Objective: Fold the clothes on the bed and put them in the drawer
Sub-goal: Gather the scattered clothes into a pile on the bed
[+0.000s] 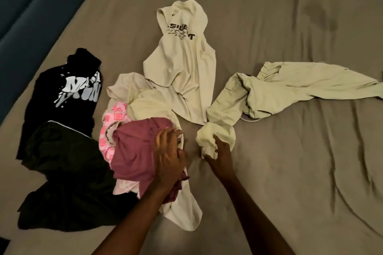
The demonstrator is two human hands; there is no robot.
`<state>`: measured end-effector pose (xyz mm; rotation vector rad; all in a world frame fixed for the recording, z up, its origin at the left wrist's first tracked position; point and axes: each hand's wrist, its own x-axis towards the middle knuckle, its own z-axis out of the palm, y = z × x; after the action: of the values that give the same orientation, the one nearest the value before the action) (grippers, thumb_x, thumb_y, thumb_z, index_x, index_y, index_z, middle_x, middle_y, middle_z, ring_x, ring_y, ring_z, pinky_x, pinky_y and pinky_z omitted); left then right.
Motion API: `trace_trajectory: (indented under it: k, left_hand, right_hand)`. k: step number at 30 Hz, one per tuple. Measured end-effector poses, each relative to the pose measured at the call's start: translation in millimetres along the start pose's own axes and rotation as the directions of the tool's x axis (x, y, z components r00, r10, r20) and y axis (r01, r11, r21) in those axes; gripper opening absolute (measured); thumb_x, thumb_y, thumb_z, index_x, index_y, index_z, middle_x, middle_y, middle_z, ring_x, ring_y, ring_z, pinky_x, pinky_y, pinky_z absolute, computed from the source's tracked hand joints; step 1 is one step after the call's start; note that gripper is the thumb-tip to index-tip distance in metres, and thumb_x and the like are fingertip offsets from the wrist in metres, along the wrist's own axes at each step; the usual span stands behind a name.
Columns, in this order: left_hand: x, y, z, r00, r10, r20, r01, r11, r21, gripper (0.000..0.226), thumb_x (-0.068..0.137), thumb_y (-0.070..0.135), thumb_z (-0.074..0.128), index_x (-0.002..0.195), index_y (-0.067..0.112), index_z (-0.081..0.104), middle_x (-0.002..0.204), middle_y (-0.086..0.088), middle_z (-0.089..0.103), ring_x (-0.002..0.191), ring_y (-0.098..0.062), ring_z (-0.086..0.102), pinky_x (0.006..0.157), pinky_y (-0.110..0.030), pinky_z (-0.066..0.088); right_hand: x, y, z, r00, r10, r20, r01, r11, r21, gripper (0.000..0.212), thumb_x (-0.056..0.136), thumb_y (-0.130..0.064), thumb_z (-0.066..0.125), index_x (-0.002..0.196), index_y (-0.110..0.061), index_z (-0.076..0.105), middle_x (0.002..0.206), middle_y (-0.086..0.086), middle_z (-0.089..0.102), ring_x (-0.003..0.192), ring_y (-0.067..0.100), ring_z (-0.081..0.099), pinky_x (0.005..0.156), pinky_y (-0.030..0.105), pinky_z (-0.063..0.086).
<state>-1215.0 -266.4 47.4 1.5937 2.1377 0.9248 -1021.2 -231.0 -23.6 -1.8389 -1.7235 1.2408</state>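
Observation:
Unfolded clothes lie spread over the bed [290, 172]. My left hand [169, 157] grips the edge of a mauve garment [134, 151] that lies on a pink patterned piece [113, 118]. My right hand [219, 155] pinches the cuff end of pale green trousers [290, 87], which stretch off to the right. A cream sleeveless top [182, 58] with black lettering lies in the middle, and another cream garment [145, 97] is bunched below it. At the left are a black printed hoodie [68, 93] and a dark garment [68, 182].
The bed wears a wrinkled taupe sheet with open room on the right half. A dark blue padded headboard [27, 2] runs along the upper left. A dark stain [319, 14] marks the sheet at the upper right.

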Motion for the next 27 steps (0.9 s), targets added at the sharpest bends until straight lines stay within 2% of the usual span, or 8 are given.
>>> trace_trajectory:
  k: [7, 12, 14, 16, 19, 22, 24, 27]
  left_hand:
    - [33, 36, 99, 0.974, 0.125, 0.188, -0.118, 0.992, -0.048, 0.060, 0.061, -0.003, 0.062, 0.118, 0.016, 0.063, 0.124, -0.001, 0.060, 0.120, -0.022, 0.051, 0.105, -0.031, 0.040]
    - [46, 33, 148, 0.953, 0.141, 0.269, -0.131, 0.990, -0.057, 0.056, 0.064, 0.000, 0.063, 0.118, 0.018, 0.059, 0.121, 0.004, 0.058, 0.116, -0.018, 0.051, 0.100, -0.033, 0.046]
    - [45, 27, 161, 0.943, 0.164, 0.289, -0.161, 0.986, -0.035, 0.060, 0.068, 0.011, 0.064, 0.127, 0.020, 0.053, 0.128, 0.002, 0.056, 0.120, -0.020, 0.051, 0.104, -0.036, 0.047]
    - [43, 20, 171, 0.937, 0.151, 0.314, -0.151, 0.988, -0.026, 0.075, 0.076, 0.028, 0.068, 0.145, 0.021, 0.040, 0.146, 0.002, 0.048, 0.133, -0.015, 0.044, 0.114, -0.027, 0.037]
    - [41, 18, 179, 0.906, 0.074, 0.417, -0.059, 0.997, -0.049, 0.108, 0.076, 0.047, 0.080, 0.161, 0.018, 0.020, 0.164, 0.005, 0.027, 0.146, -0.006, 0.027, 0.116, -0.018, 0.023]
    - [34, 34, 183, 0.892, 0.023, 0.451, 0.034, 0.992, -0.119, 0.124, 0.066, 0.058, 0.080, 0.162, 0.016, 0.013, 0.165, 0.000, 0.025, 0.149, -0.013, 0.027, 0.121, -0.025, 0.023]
    - [27, 40, 187, 0.878, -0.044, 0.477, 0.131, 0.980, -0.151, 0.136, 0.060, 0.068, 0.083, 0.163, 0.018, 0.009, 0.164, 0.005, 0.020, 0.148, -0.008, 0.023, 0.122, -0.029, 0.024]
    - [12, 38, 198, 0.883, -0.080, 0.462, 0.148, 0.982, -0.113, 0.155, 0.042, 0.072, 0.089, 0.162, 0.015, 0.009, 0.161, -0.003, 0.026, 0.151, -0.021, 0.022, 0.124, -0.035, 0.023]
  right_hand:
    - [107, 67, -86, 0.957, -0.046, -0.288, -0.075, 0.915, -0.395, 0.096, 0.071, -0.016, 0.087, 0.154, -0.007, 0.040, 0.152, 0.030, 0.038, 0.134, 0.049, 0.043, 0.105, 0.058, 0.045]
    - [193, 89, -130, 0.919, -0.195, -0.342, -0.111, 0.706, -0.699, 0.081, 0.086, -0.019, 0.052, 0.161, -0.008, 0.025, 0.163, 0.025, 0.030, 0.152, 0.044, 0.024, 0.118, 0.055, 0.023]
    - [218, 108, -144, 0.957, -0.175, -0.233, -0.059, 0.666, -0.744, 0.078, 0.085, -0.029, 0.062, 0.155, -0.004, 0.036, 0.152, 0.024, 0.046, 0.148, 0.042, 0.035, 0.119, 0.054, 0.017]
    - [232, 121, -155, 0.970, -0.169, -0.176, -0.012, 0.687, -0.726, 0.053, 0.085, -0.027, 0.058, 0.131, 0.000, 0.061, 0.121, 0.025, 0.064, 0.119, 0.043, 0.062, 0.114, 0.057, 0.032]
    - [237, 125, -173, 0.969, -0.147, -0.200, 0.013, 0.836, -0.549, 0.046, 0.089, -0.027, 0.038, 0.095, 0.007, 0.068, 0.085, 0.029, 0.068, 0.077, 0.047, 0.068, 0.079, 0.052, 0.052]
    - [198, 100, -203, 0.986, 0.147, -0.072, -0.151, 0.988, -0.046, 0.047, 0.101, -0.038, 0.048, 0.114, 0.001, 0.072, 0.106, 0.018, 0.074, 0.099, 0.034, 0.069, 0.082, 0.032, 0.052]
    - [158, 84, -200, 0.950, 0.287, 0.123, -0.312, 0.887, 0.340, 0.029, 0.103, -0.028, 0.058, 0.111, -0.004, 0.073, 0.098, 0.005, 0.074, 0.097, 0.024, 0.068, 0.073, 0.023, 0.054]
    - [90, 59, -193, 0.847, 0.367, 0.384, -0.527, 0.495, 0.691, 0.039, 0.081, -0.018, 0.069, 0.111, 0.006, 0.072, 0.103, 0.022, 0.075, 0.106, 0.042, 0.068, 0.073, 0.036, 0.062]
